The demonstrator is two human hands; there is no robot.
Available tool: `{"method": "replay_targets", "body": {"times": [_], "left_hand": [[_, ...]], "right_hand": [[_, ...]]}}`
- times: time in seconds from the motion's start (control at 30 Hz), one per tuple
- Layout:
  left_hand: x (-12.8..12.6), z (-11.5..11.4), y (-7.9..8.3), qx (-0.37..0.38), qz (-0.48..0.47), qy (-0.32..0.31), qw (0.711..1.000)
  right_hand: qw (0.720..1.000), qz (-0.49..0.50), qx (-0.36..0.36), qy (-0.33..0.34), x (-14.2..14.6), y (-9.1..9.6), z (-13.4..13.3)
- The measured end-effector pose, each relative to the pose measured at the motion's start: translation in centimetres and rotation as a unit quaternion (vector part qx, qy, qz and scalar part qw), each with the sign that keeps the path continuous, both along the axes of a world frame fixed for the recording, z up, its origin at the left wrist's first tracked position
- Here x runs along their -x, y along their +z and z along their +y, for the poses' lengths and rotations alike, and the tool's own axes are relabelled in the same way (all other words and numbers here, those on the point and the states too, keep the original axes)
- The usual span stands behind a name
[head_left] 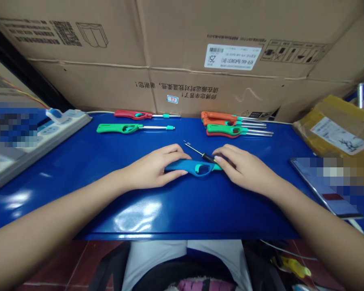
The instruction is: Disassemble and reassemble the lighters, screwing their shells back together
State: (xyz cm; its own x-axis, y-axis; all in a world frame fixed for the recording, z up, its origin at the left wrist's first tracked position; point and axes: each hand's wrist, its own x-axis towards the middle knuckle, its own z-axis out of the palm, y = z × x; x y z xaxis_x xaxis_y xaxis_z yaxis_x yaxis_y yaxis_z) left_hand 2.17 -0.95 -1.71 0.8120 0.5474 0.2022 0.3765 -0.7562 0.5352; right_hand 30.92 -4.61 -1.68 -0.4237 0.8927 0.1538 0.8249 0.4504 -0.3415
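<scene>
My left hand [157, 166] is closed around the handle of a blue long-necked lighter [197, 167], thumb on the near side and fingers on the far side. The lighter lies level just over the blue table and has a teal trigger and collar. At its right end, my right hand [239, 165] has thumb and forefinger closed at the black handle of a small screwdriver [208, 158], whose thin shank points up and left. The right hand hides the rest of that handle and whatever extends beyond the lighter's collar. Small pale bits [187, 143] are near the screwdriver's tip.
Behind are a red lighter [133, 114], a green lighter [118, 128] and a stack of orange, green and red lighters [223, 129]. A power strip [63, 127] stands left; a phone [324, 194] and taped parcel [315, 117] are right. Cardboard [176, 52] walls the back.
</scene>
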Motion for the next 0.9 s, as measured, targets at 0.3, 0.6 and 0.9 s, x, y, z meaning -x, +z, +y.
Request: {"method": "replay_targets", "body": {"times": [0.3,0.6,0.9], "left_hand": [[0.5,0.6,-0.7,-0.042,0.056,0.005,0.998],[0.6,0.3,0.3,-0.057,0.106,0.043,0.992],[0.0,-0.1,-0.5,-0.019,0.062,0.052,0.996]], "right_hand": [[0.997,-0.019,0.05,-0.052,-1.0,-1.2,1.2],[0.979,0.179,-0.004,-0.102,-0.7,-1.3,1.6],[0.883,0.457,0.058,-0.089,-0.4,-2.0,2.5]]}}
